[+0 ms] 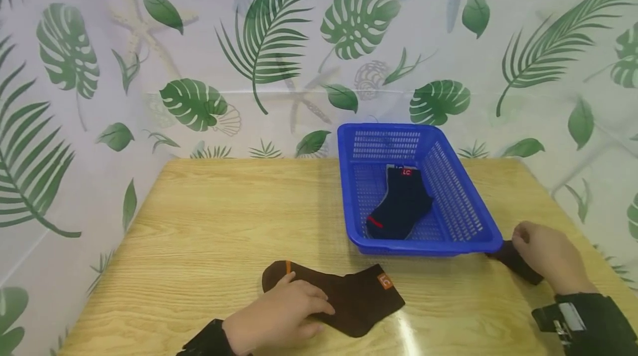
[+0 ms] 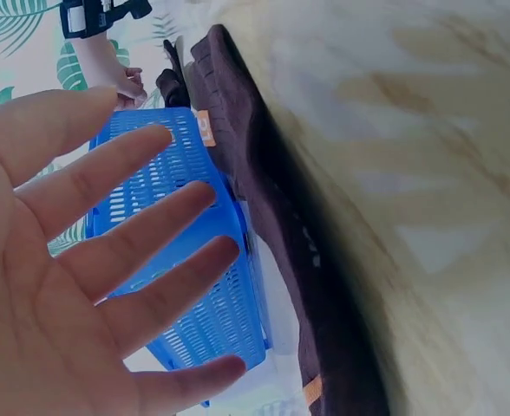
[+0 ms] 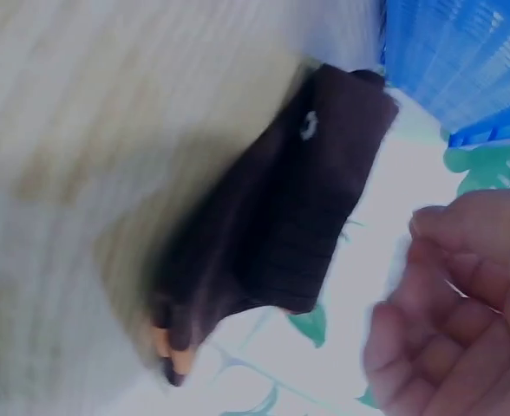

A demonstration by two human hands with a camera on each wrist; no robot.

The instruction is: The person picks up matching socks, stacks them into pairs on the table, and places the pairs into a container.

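A brown ankle sock [image 1: 366, 300] with an orange label and an orange toe stripe lies flat on the table. Over its middle is my left hand [image 1: 281, 311]; in the left wrist view the fingers [image 2: 142, 212] are spread and hold nothing, a little apart from the sock [image 2: 281, 217]. Right of the basket, a second brown sock [image 1: 518, 264] lies partly hidden behind my right hand [image 1: 550, 253]. The right wrist view has this sock [image 3: 311, 199] looking folded over, with a gap between it and the loosely curled hand [image 3: 463, 303].
A blue plastic basket [image 1: 423, 246] stands at the right centre of the wooden table [image 1: 224, 212]. Dark socks [image 1: 401, 201] with a red label and red toe mark lie inside it. Leaf-patterned sheeting [image 1: 299, 68] rises behind the table and along its sides.
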